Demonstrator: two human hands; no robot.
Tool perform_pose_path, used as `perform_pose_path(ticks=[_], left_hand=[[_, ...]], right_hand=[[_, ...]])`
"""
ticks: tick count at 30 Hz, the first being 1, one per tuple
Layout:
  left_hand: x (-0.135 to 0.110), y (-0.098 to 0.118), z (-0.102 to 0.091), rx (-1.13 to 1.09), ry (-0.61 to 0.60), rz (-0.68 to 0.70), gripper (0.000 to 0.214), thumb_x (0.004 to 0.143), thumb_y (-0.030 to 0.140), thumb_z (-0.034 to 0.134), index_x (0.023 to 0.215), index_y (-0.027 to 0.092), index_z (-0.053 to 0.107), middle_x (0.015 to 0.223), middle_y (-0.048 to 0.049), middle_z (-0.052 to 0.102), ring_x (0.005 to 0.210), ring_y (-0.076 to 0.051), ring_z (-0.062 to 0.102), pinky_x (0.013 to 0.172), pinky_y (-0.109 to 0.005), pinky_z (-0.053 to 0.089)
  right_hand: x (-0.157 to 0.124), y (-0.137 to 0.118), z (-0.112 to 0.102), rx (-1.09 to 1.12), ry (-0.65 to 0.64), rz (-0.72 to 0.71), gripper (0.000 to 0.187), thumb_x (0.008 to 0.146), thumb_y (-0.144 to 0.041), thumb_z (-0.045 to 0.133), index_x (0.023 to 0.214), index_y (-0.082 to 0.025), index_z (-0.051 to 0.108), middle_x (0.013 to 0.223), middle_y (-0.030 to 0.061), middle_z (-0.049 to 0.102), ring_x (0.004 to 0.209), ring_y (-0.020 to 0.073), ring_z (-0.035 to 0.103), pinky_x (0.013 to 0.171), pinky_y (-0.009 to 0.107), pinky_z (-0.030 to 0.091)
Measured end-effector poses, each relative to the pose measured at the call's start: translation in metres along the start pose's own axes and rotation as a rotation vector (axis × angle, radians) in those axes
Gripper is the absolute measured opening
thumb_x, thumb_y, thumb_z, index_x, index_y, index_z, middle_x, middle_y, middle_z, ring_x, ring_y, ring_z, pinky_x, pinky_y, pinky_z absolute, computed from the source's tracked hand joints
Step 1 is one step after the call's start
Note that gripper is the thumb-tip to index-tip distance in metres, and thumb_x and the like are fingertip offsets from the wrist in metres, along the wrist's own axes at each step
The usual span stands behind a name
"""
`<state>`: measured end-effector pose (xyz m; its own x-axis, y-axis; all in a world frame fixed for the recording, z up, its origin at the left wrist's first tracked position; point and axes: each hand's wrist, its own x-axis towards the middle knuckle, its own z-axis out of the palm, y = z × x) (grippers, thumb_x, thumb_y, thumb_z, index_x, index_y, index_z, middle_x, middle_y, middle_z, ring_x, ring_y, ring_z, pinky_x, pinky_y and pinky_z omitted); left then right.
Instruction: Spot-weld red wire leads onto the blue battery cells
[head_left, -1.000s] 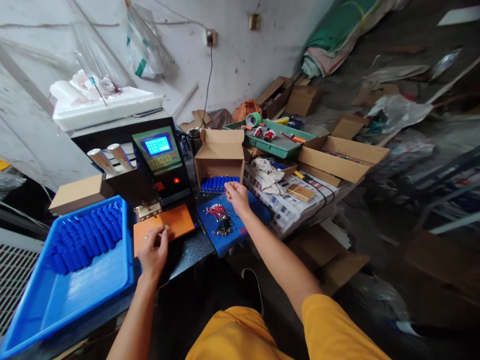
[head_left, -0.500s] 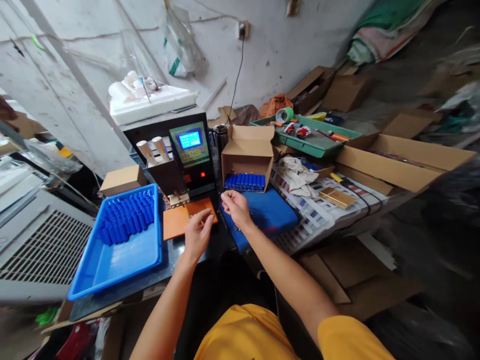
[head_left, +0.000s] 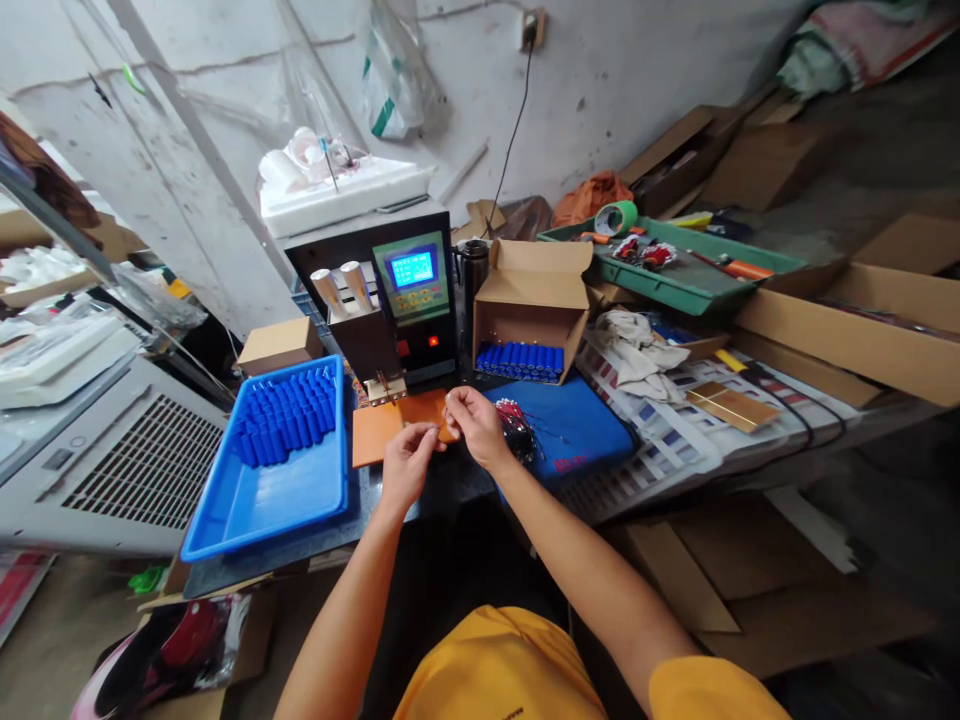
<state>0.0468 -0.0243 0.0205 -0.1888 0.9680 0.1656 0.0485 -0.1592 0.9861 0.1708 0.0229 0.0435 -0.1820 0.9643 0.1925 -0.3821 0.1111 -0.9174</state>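
My left hand (head_left: 411,462) is pinched closed over the front edge of an orange board (head_left: 377,432). Close beside it on the right, my right hand (head_left: 478,428) also has its fingertips pressed together. Whatever is between the fingers is too small to make out. Behind the hands stands a black spot welder (head_left: 379,350) with a lit display (head_left: 413,270), its electrodes above the board. Just right of my right hand, a bundle of thin red and black wires (head_left: 517,425) lies on a blue pad (head_left: 577,415).
On the left, a blue tray (head_left: 262,525) holds many blue battery cells (head_left: 289,415). More blue cells (head_left: 521,360) lie in an open cardboard box (head_left: 534,290) behind the hands. A green tray (head_left: 675,280) with tape and wires sits at the back right, beside a long carton (head_left: 840,320).
My hands have drawn together, their fingertips now almost meeting. The view has swung left, and the wire bundle now shows beside my right hand.
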Motion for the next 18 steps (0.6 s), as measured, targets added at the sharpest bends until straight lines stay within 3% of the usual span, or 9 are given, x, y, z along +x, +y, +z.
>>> perform_pose_path(ticks=[5, 10, 14, 18], left_hand=[[-0.002, -0.002, -0.008, 0.061, 0.029, 0.074, 0.027, 0.085, 0.043, 0.063, 0.083, 0.017, 0.067, 0.080, -0.0051, 0.071, 0.077, -0.016, 0.067, 0.074, -0.028, 0.052], [0.000, -0.002, -0.021, 0.140, 0.014, 0.089, 0.025, 0.087, 0.041, 0.061, 0.091, 0.018, 0.068, 0.090, -0.0058, 0.071, 0.082, -0.017, 0.066, 0.078, -0.029, 0.053], [-0.002, 0.003, -0.026, 0.165, -0.007, 0.094, 0.024, 0.089, 0.040, 0.059, 0.085, 0.019, 0.068, 0.084, -0.0047, 0.070, 0.080, -0.018, 0.065, 0.077, -0.029, 0.053], [-0.004, 0.004, -0.040, 0.207, 0.051, 0.113, 0.024, 0.089, 0.040, 0.059, 0.091, 0.019, 0.070, 0.088, -0.0062, 0.072, 0.081, -0.018, 0.066, 0.075, -0.029, 0.053]], right_hand=[[-0.001, 0.005, -0.002, -0.034, -0.029, 0.034, 0.033, 0.077, -0.049, 0.069, 0.083, -0.020, 0.056, 0.066, -0.0045, 0.052, 0.050, 0.0079, 0.044, 0.049, 0.022, 0.035], [-0.002, 0.009, 0.001, -0.224, -0.120, -0.017, 0.025, 0.074, -0.040, 0.072, 0.082, -0.019, 0.063, 0.077, 0.0005, 0.062, 0.069, 0.0137, 0.056, 0.065, 0.026, 0.045], [0.000, 0.010, 0.009, -0.340, -0.235, -0.037, 0.024, 0.077, -0.042, 0.069, 0.075, -0.019, 0.065, 0.075, 0.0027, 0.065, 0.071, 0.0173, 0.059, 0.070, 0.030, 0.049], [0.009, 0.015, 0.012, -0.400, -0.234, -0.052, 0.030, 0.076, -0.049, 0.069, 0.075, -0.019, 0.065, 0.075, 0.0044, 0.067, 0.070, 0.0189, 0.061, 0.071, 0.032, 0.051]])
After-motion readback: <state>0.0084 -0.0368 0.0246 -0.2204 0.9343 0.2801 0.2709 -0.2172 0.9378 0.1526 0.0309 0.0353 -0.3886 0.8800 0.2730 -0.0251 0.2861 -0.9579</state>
